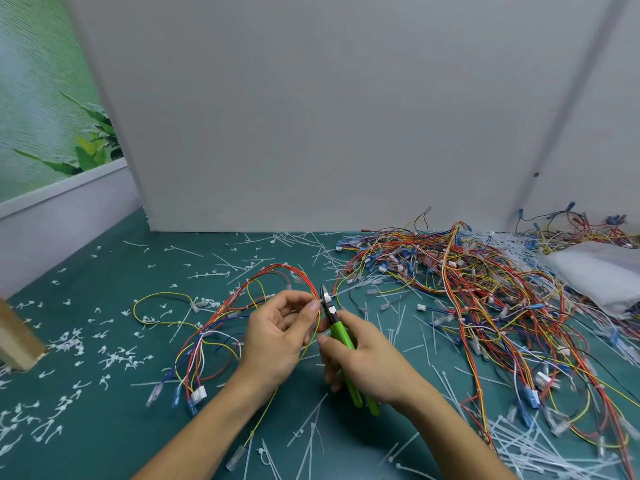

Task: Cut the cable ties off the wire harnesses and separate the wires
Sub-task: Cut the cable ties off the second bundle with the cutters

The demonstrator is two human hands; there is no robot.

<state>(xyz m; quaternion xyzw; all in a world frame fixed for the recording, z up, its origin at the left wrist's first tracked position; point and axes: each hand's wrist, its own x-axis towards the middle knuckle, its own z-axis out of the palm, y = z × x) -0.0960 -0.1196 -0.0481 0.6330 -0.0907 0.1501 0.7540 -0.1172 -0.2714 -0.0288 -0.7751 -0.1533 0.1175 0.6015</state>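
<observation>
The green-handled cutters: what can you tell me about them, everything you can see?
The cutters are small, with two bright green plastic-looking handles and a short dark metal head. The right hand grips the handles, whose ends stick out below the palm. The head points away from the person, its tip at the red wires of the harness that the left hand pinches.

Bare left hand (277, 336), bare right hand (367, 362), short fingernails (316, 305)

A looped harness (214, 320) of red, yellow and blue wires lies on the green surface (104, 282), a tangled pile (485, 289) to its right, cut white ties (69, 344) scattered around.
</observation>
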